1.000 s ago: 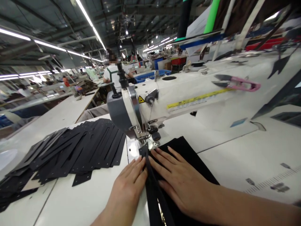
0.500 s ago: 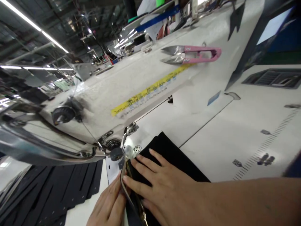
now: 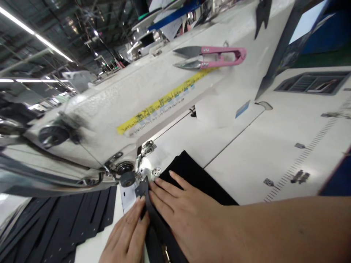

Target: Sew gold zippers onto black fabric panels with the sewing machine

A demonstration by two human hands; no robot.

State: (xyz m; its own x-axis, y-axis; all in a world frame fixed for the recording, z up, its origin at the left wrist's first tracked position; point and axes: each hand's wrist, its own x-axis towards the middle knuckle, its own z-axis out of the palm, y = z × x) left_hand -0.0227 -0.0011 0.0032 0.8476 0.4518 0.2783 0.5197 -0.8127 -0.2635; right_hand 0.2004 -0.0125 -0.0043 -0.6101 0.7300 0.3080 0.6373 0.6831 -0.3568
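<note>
A folded black fabric piece (image 3: 189, 171) lies on the sewing machine bed, just right of the presser area. My right hand (image 3: 186, 212) rests flat on it with fingers stretched out. A dark strip (image 3: 159, 223) runs along the fabric's left edge up to the needle plate, and a shiny metal bit shows near its lower end. At that strip's left side is my left hand (image 3: 124, 233), its fingers close together and pinching the edge. The sewing machine head (image 3: 128, 179) stands just beyond both hands; its needle is hard to make out.
Pink-handled thread snips (image 3: 211, 57) sit on the machine arm (image 3: 95, 106), above a yellow tape with handwriting (image 3: 164, 102). Several dark cut pieces (image 3: 55, 226) lie at the lower left. A ruler scale (image 3: 301, 157) marks the table at the right.
The dark strip now lies flatter over the brass zipper teeth that showed between my hands. Its end has come to the needle plate. The view has shifted slightly.
</note>
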